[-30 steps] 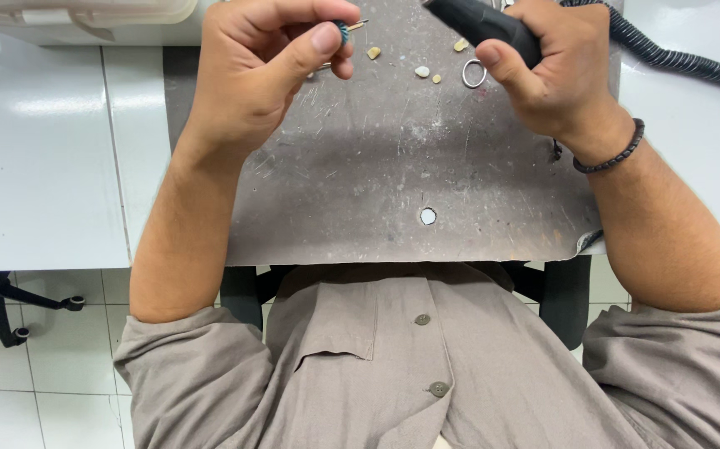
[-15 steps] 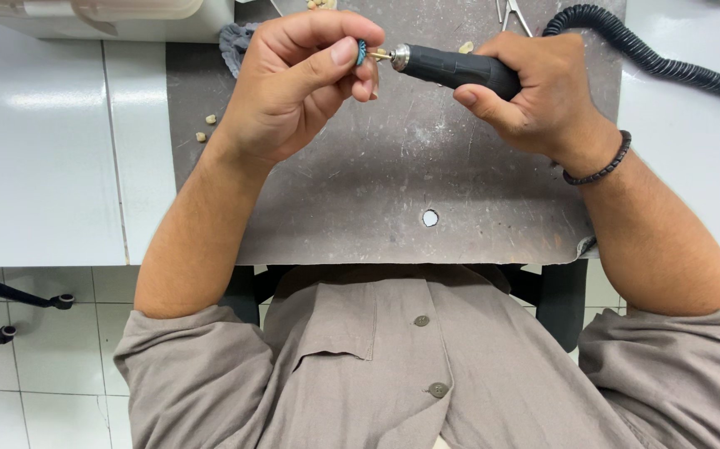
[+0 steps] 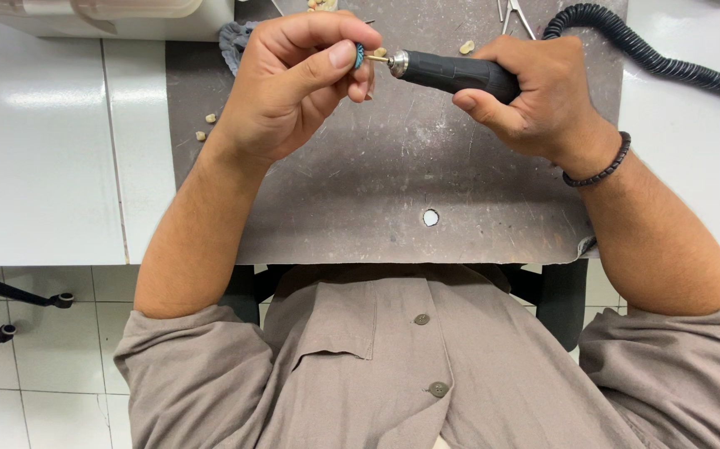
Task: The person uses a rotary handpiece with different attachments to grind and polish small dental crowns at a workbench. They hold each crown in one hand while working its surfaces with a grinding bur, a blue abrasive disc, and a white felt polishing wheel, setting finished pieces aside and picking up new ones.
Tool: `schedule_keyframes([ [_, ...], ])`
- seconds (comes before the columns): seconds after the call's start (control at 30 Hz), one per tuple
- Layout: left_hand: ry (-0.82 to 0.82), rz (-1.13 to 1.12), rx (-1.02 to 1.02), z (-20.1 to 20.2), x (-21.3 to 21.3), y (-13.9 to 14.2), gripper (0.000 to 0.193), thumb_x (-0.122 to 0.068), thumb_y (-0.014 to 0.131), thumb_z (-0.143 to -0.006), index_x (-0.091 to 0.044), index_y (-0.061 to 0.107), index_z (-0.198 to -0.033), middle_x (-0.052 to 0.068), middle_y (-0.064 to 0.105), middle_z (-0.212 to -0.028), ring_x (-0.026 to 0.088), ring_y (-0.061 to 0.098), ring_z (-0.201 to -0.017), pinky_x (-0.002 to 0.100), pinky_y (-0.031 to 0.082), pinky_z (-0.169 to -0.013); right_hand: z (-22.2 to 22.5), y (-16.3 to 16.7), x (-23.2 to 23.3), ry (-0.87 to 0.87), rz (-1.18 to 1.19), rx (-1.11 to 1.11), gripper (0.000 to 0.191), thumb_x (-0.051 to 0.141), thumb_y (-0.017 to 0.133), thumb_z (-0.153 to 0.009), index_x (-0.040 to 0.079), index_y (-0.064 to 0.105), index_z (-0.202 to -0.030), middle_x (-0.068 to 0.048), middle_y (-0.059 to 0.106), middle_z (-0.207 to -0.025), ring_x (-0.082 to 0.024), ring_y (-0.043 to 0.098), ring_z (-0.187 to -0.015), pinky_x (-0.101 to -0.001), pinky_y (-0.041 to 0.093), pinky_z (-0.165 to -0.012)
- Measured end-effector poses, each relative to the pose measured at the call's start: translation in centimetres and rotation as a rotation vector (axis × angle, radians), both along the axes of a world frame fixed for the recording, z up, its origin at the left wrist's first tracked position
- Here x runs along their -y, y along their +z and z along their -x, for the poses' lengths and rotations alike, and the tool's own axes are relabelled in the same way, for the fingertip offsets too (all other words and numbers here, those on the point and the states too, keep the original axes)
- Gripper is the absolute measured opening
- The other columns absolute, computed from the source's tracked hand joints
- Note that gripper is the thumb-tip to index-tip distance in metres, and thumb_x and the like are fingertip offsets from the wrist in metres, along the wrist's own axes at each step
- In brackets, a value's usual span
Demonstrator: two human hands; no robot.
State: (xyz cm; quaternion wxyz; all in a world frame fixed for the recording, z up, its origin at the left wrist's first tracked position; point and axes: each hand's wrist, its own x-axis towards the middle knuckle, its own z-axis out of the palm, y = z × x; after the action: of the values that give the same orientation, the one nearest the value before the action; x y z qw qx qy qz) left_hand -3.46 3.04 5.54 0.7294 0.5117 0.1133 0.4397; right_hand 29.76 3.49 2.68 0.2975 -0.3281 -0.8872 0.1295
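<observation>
A grey scratched mat [image 3: 360, 191] is lying on the white worktop [image 3: 44, 150], and two hands are working above it.

The right hand [image 3: 534, 100] is closing fully around a black rotary handpiece [image 3: 451, 71], whose coiled cable [image 3: 651, 58] is running off to the right. The left hand [image 3: 293, 83] is pinching a small blue disc [image 3: 359, 56] between thumb and fingers, right at the tool's metal tip. Small pale pieces [image 3: 206, 126] are lying nearby.
</observation>
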Motion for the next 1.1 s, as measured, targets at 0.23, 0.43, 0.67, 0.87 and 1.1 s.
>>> schedule_keyframes([
  [0.23,0.029,-0.052,-0.035,-0.15,-0.13,0.12,0.016,-0.009,0.060,-0.118,0.003,0.068,-0.127,0.010,0.067,-0.109,0.014,0.068,-0.096,0.026,0.060,-0.088,0.01,-0.02,-0.08,-0.010,0.014,-0.005,0.043,0.045,0.073,-0.113,0.004,0.072,-0.098,-0.005,0.064,-0.069,-0.015,0.064,-0.059,-0.0250,0.046,-0.051],
  [0.43,0.050,-0.072,-0.060,0.02,-0.18,0.23,0.014,-0.006,0.060,-0.119,0.004,0.068,-0.125,0.010,0.067,-0.109,0.014,0.068,-0.096,0.026,0.060,-0.088,-0.08,-0.14,-0.07,-0.019,0.008,0.001,0.043,0.044,0.074,-0.114,0.003,0.072,-0.099,-0.006,0.063,-0.070,-0.016,0.065,-0.061,-0.0254,0.047,-0.053],
  [0.67,0.048,-0.087,-0.068,0.12,-0.54,0.24,0.014,-0.007,0.060,-0.117,0.004,0.068,-0.123,0.010,0.067,-0.108,0.014,0.068,-0.096,0.027,0.060,-0.088,-0.05,-0.30,-0.08,-0.021,-0.005,0.015,0.044,0.045,0.074,-0.112,0.004,0.071,-0.098,-0.005,0.062,-0.067,-0.016,0.064,-0.058,-0.0250,0.046,-0.050],
  [0.87,0.044,-0.035,-0.047,0.06,-0.50,0.16,0.014,-0.007,0.062,-0.116,0.003,0.068,-0.123,0.011,0.068,-0.109,0.015,0.068,-0.096,0.027,0.060,-0.088,0.11,-0.25,-0.24,-0.024,0.025,0.017,0.042,0.045,0.073,-0.109,0.004,0.072,-0.099,-0.004,0.060,-0.068,-0.015,0.063,-0.054,-0.0249,0.044,-0.046],
  [1.1,0.026,-0.079,-0.050,0.26,-0.58,0.43,0.014,-0.007,0.063,-0.117,0.004,0.070,-0.121,0.009,0.067,-0.106,0.015,0.068,-0.095,0.027,0.060,-0.088,0.48,0.08,-0.07,-0.020,0.030,-0.003,0.042,0.045,0.073,-0.108,0.005,0.072,-0.097,-0.003,0.060,-0.066,-0.015,0.062,-0.054,-0.0250,0.044,-0.046],
])
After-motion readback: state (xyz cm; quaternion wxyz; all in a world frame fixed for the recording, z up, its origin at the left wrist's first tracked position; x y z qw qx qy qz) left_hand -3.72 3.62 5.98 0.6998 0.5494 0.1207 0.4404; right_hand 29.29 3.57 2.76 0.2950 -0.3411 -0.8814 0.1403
